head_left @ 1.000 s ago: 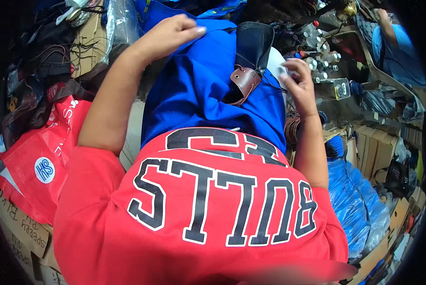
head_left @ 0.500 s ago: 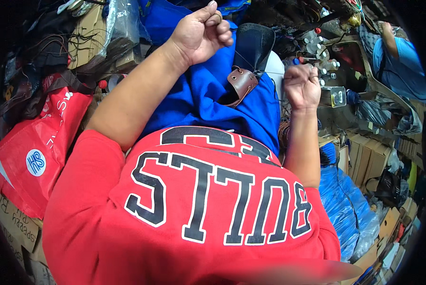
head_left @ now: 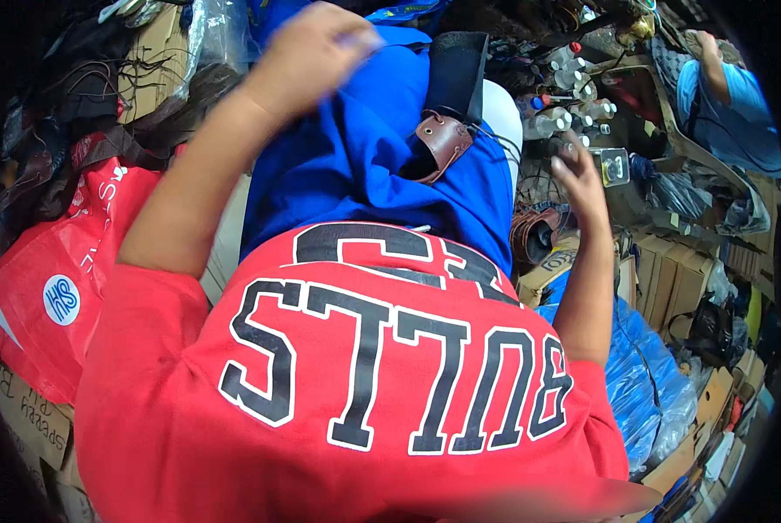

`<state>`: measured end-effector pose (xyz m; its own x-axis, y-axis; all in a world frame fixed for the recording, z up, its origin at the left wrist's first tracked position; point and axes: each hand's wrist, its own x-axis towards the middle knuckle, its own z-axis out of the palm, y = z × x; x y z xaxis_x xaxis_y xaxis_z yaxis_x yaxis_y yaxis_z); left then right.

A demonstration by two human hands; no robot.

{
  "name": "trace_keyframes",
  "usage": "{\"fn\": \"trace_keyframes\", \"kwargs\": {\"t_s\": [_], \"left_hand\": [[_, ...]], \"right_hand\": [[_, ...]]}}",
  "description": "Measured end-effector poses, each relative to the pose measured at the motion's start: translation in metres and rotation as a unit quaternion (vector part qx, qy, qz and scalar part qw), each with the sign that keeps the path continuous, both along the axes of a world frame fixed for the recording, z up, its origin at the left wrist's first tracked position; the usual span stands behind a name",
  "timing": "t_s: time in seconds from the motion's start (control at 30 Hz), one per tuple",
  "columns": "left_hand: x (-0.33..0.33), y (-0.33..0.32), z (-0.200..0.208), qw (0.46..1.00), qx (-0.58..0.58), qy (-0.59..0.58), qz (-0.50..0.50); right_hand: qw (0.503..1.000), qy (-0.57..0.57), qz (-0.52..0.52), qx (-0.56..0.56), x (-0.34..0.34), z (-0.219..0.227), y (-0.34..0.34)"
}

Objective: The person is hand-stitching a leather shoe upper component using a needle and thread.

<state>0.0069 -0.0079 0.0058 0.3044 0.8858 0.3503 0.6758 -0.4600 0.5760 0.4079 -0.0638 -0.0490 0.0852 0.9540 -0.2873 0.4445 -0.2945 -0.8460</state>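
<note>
A brown leather piece [head_left: 444, 144], with eyelets and a cord laced along its edge, rests on the blue cloth [head_left: 338, 174] over my lap. Behind it, a black curved piece [head_left: 457, 74] stands up; how the two join is hidden. Dark cord trails off to the right of the leather. My left hand [head_left: 308, 57] is raised at the upper left, away from the leather. Motion smears its bent fingers, so any grip is unclear. To the right, my right hand [head_left: 580, 179] is open, thumb and fingers apart, near the bottles, with nothing visible in it.
Clear plastic bottles [head_left: 573, 78] and a square clear container [head_left: 614, 167] stand beyond my right hand. A red bag [head_left: 59, 288] lies at left. Blue plastic wrap [head_left: 634, 375] and cardboard [head_left: 661, 270] are at right. Another person's blue sleeve [head_left: 743, 105] shows at upper right.
My left hand has swung to the left. My right hand has moved right and slightly down, its fingers loosening from a curl. The leather piece has stayed nearly in place.
</note>
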Motion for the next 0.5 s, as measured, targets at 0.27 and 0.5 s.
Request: {"fn": "trace_keyframes", "kwargs": {"t_s": [0.27, 0.5], "left_hand": [[0.084, -0.051, -0.011, 0.970, -0.102, 0.182, -0.123], [0.071, -0.051, -0.015, 0.949, -0.143, 0.091, -0.266]], "right_hand": [[0.887, -0.309, 0.293, 0.178, -0.124, 0.069, 0.074], [0.955, -0.178, 0.208, 0.118, -0.085, 0.064, 0.043]]}}
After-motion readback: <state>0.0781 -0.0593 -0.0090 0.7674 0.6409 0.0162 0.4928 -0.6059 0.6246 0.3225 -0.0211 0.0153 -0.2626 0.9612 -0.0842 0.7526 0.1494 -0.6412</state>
